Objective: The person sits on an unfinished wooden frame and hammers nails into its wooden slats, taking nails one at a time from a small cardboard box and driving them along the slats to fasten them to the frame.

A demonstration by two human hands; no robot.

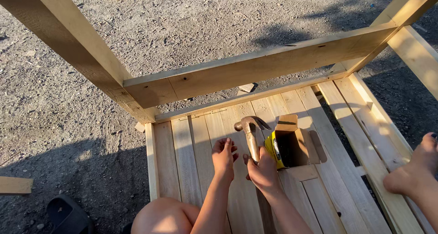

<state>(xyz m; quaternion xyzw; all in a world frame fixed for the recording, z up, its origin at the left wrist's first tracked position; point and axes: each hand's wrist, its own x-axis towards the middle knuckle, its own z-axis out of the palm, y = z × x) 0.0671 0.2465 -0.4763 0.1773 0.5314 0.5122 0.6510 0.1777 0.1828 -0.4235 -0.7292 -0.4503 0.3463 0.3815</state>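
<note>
Here, mid-frame, the right hand (263, 171) grips a wooden-handled claw hammer (250, 132); the empty, loosely open left hand (223, 155) risks a blow, fingers resting close by on the pale wooden slats (185, 156).

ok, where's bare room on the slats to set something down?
Bare slats between the left edge rail and the left hand, and the far right slats past the open box. Crowded mid-deck: right hand gripping the hammer against the box.

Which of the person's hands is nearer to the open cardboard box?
Right. The right hand, gripping the claw hammer, sits directly beside the open cardboard box. The left hand rests on the wooden planks, beyond the hammer.
</note>
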